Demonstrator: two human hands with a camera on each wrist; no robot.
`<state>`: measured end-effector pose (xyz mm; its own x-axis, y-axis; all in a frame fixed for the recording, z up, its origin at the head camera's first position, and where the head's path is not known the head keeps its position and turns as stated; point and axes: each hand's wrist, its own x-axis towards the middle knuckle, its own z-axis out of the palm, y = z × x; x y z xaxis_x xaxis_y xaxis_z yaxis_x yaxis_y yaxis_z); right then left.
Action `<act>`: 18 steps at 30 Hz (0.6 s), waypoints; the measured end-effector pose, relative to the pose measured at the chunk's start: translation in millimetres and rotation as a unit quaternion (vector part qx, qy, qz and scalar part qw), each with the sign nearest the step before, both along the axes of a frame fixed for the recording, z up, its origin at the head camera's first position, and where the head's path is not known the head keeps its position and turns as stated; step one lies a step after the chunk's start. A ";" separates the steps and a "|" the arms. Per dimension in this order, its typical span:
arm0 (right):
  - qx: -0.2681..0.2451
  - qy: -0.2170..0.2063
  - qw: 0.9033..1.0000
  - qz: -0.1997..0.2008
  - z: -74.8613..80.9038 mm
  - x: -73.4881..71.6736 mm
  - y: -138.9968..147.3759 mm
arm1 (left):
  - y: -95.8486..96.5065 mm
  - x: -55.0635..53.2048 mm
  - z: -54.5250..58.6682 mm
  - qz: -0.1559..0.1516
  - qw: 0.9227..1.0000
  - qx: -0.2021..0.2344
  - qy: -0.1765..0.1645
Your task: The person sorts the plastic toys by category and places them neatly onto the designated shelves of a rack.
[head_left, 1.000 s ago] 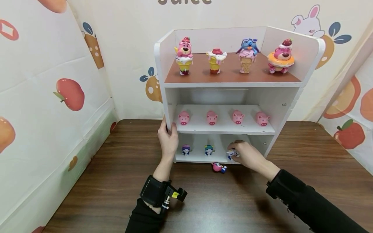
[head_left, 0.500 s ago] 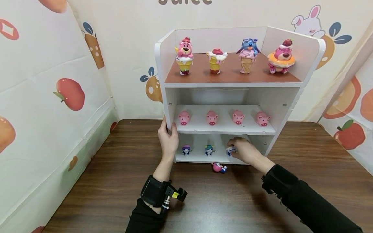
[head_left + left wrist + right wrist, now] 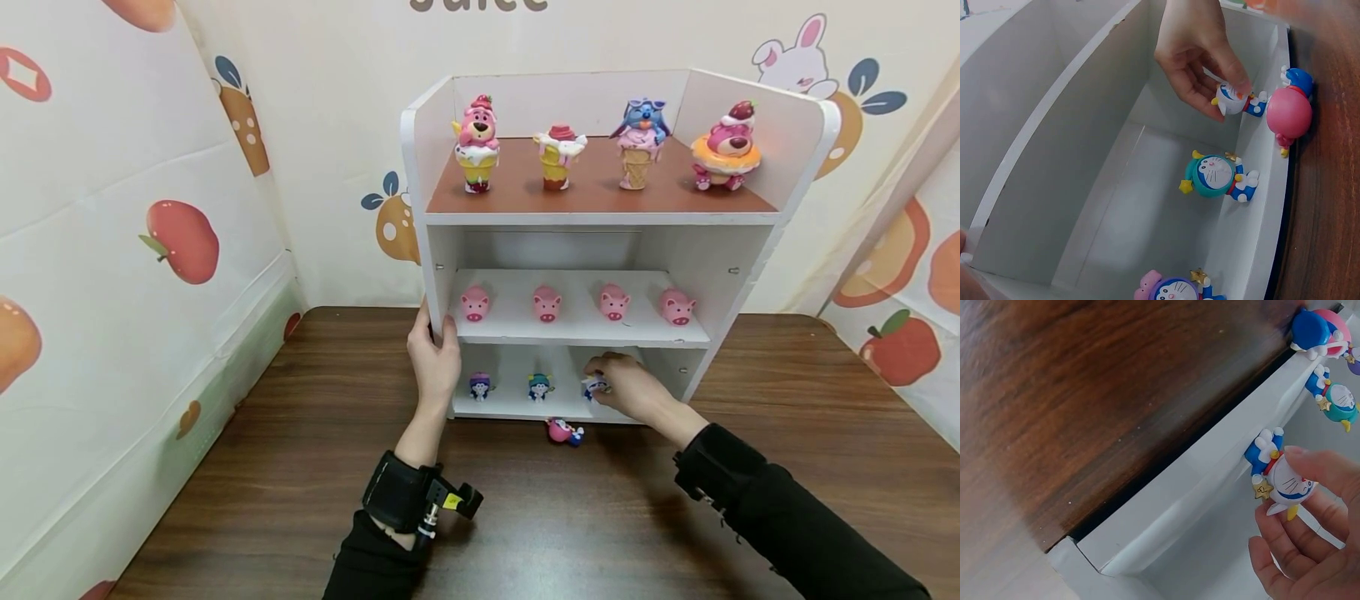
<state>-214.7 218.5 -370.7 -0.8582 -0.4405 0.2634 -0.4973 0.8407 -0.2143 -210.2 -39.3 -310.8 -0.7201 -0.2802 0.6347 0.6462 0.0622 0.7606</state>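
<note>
My right hand [image 3: 633, 387] pinches a small Doraemon figurine with a white hood [image 3: 1288, 478] between thumb and fingers. Its feet are at the bottom shelf, and the hand covers part of it in the head view. To its left on that shelf stand a teal-hooded Doraemon figurine [image 3: 1213, 172] and a purple-hooded one [image 3: 480, 386]. A pink-and-blue figurine [image 3: 1290, 112] lies on the table against the shelf's front edge. With my left hand [image 3: 435, 362] I grip the left side panel of the white shelf unit [image 3: 600, 218], thumb in front; the fingers behind are mostly hidden.
Several pink pig figurines [image 3: 547, 304] line the middle shelf. On the brown top shelf stand several taller figurines, such as a pink bear in a cone [image 3: 477, 146]. The wooden table [image 3: 555, 525] spreads out in front; patterned walls [image 3: 330, 125] enclose the back and sides.
Over the last second my right hand has shifted slightly left and the white-hooded figurine has turned from tilted to upright. The left hand keeps its place on the side panel.
</note>
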 end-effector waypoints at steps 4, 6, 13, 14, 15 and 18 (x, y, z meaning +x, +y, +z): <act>-0.004 0.005 1.000 0.001 0.9 0.9 0.0 | -0.2 -0.2 -0.1 0.002 1.000 0.000 0.000; -0.008 0.011 1.000 0.000 2.7 2.5 -0.7 | -0.3 -0.1 -0.1 0.002 1.000 0.001 -0.001; -0.020 0.044 0.999 -0.004 11.0 16.7 -8.4 | -0.1 0.3 0.1 -0.002 1.000 -0.002 -0.005; -0.018 0.050 0.999 -0.002 11.6 19.4 -10.1 | -0.1 0.3 0.1 -0.002 1.000 -0.002 -0.005; -0.014 0.055 0.998 0.001 12.4 22.3 -12.1 | -0.1 0.3 0.2 -0.003 1.000 -0.002 -0.004; -0.004 0.066 0.998 0.012 12.0 30.0 -18.8 | -0.1 0.2 0.2 -0.004 1.000 -0.002 -0.003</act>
